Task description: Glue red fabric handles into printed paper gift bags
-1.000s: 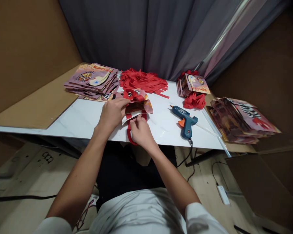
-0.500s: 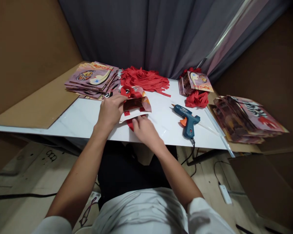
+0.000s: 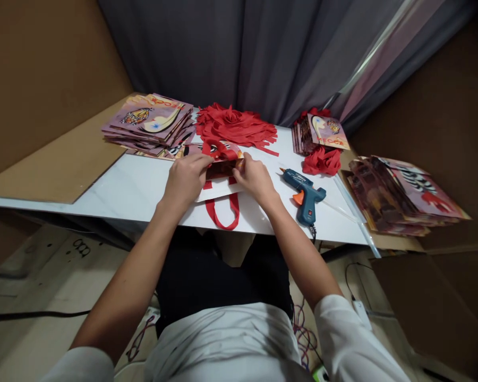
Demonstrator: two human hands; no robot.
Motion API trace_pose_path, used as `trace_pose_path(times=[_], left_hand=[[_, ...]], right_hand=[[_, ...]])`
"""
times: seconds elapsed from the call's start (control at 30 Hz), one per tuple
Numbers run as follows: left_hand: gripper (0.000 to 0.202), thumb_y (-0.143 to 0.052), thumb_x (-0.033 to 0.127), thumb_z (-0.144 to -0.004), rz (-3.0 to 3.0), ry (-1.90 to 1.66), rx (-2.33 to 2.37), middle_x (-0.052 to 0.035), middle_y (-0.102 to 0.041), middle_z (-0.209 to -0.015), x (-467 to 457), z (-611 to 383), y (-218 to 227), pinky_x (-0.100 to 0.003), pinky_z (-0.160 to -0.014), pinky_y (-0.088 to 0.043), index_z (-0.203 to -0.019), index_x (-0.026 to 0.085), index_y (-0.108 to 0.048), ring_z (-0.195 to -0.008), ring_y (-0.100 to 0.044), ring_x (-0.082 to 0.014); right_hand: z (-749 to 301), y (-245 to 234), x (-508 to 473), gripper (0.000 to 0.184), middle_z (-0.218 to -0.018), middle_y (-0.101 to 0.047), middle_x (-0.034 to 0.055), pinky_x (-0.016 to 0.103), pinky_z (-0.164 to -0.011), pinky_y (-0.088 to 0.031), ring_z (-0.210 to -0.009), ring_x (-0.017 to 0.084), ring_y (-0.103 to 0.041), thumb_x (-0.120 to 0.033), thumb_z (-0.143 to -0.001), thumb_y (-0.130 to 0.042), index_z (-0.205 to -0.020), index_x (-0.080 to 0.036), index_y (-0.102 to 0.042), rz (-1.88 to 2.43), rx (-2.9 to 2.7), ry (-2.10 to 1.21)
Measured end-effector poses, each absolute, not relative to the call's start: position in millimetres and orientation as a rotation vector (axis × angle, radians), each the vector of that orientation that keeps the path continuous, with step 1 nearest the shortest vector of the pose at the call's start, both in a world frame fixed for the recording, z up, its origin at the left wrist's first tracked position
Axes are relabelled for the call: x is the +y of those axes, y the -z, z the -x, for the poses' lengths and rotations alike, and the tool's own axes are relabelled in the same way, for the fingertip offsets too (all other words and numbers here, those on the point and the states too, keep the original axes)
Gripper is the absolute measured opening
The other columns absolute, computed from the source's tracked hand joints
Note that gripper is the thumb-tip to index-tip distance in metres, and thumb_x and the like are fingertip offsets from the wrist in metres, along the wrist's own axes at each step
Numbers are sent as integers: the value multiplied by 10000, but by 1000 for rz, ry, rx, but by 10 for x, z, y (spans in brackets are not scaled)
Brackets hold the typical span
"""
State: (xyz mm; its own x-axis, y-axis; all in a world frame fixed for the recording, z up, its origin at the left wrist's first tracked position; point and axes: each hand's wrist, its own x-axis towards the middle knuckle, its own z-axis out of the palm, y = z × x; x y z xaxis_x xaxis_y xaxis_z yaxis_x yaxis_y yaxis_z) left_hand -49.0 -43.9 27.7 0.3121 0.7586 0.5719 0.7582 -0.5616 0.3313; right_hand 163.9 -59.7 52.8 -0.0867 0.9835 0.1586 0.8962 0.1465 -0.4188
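A printed paper bag point(image 3: 219, 193) lies on the white table in front of me, its mouth facing me and red ribbon at both edges. My left hand point(image 3: 185, 179) pinches the bag's upper edge at its left side. On the right side my right hand point(image 3: 254, 176) has its fingers closed around the same edge. One red ribbon handle point(image 3: 225, 227) loops from the near edge toward me, flat on the table. Another red ribbon point(image 3: 223, 152) curls over the far panel. The inside of the bag is dark and partly hidden by my fingers.
A blue glue gun point(image 3: 306, 195) with an orange trigger lies to the right. Red ribbon strips point(image 3: 235, 127) are heaped at the back. Printed bags stand in stacks at the left point(image 3: 147, 124), back right point(image 3: 322, 132) and far right point(image 3: 406, 193). Cardboard panels point(image 3: 51, 63) flank the table.
My right hand has moved up from the near ribbon handle to the bag's right upper edge. The near ribbon loop now lies uncovered. The bag's upper panel is folded less toward me.
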Motion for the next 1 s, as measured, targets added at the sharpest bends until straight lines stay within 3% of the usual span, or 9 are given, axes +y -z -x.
trace_pose_path(times=[0.17, 0.27, 0.37, 0.47, 0.57, 0.63, 0.7, 0.87, 1.0], left_hand=[[387, -501, 191, -1038, -2551, -1092, 1467, -140, -834, -1222, -468, 442, -276, -430, -1000, -588, -1238, 182, -832, -1102, -776, -302], [391, -505, 167, -1022, -2526, -1091, 1501, -145, -835, -1223, -454, 427, -316, -434, -1010, -587, -1229, 177, -837, -1103, -778, -303], [387, -517, 155, -1004, -2487, -1113, 1521, -129, -842, -1220, -433, 413, -366, -435, -1031, -589, -1202, 199, -847, -1114, -780, -304], [387, -531, 150, -991, -2463, -1137, 1518, -122, -840, -1246, -416, 395, -400, -426, -1042, -589, -1209, 207, -846, -1138, -780, -306], [384, -527, 167, -1003, -2460, -1163, 1513, -110, -842, -1231, -404, 369, -420, -419, -1070, -576, -1223, 213, -838, -1150, -774, -295], [379, -527, 174, -1003, -2461, -1171, 1512, -100, -845, -1206, -401, 349, -437, -419, -1089, -567, -1217, 219, -836, -1139, -774, -288], [375, -527, 170, -997, -2462, -1160, 1506, -104, -845, -1194, -406, 331, -462, -415, -1086, -569, -1203, 212, -838, -1131, -778, -288], [381, -514, 162, -995, -2450, -1138, 1496, -122, -847, -1183, -457, 311, -520, -410, -1057, -584, -1183, 191, -844, -1126, -783, -296], [354, -538, 167, -984, -2443, -1103, 1508, -106, -851, -1173, -496, 318, -520, -418, -1045, -591, -1146, 217, -849, -1129, -782, -306]], right_hand=[[-1658, -440, -511, 476, -1199, -809, 227, 506, -1016, -562, -1112, 407, -764, -203, -1042, -540, -1501, -85, -582, 1819, -1948, -313], [-1829, -363, -530, 525, -1298, -800, 198, 474, -1056, -574, -1181, 358, -764, -306, -1040, -618, -1533, -130, -578, 1580, -1869, -485], [-1964, -276, -842, 415, -1287, -811, 174, 451, -1057, -595, -1166, 310, -773, -481, -1087, -572, -1328, -172, -710, 1447, -1570, -501], [-1880, -163, -1333, 462, -1036, -851, 130, 465, -1011, -627, -1005, 298, -812, -560, -1112, -510, -1074, -194, -789, 1472, -1411, -653], [-1592, -39, -1666, 475, -1333, -816, 162, 485, -1126, -598, -1255, 331, -782, -539, -1076, -591, -1320, -181, -787, 1409, -1461, -830], [-1383, 21, -1722, 596, -1523, -720, 169, 499, -1200, -558, -1427, 341, -694, -546, -1077, -590, -1529, -169, -685, 1388, -1446, -842], [-1222, 51, -1695, 677, -1588, -674, 150, 518, -1230, -538, -1505, 337, -631, -570, -1099, -547, -1649, -176, -575, 1387, -1409, -825], [-1056, 81, -1571, 685, -1746, -511, 120, 546, -1329, -431, -1630, 302, -490, -514, -1143, -441, -1750, -198, -414, 1389, -1466, -718], [-1028, 120, -1458, 691, -1823, -350, 206, 569, -1366, -357, -1719, 315, -321, -390, -1156, -336, -1780, -95, -292, 1489, -1680, -572]])
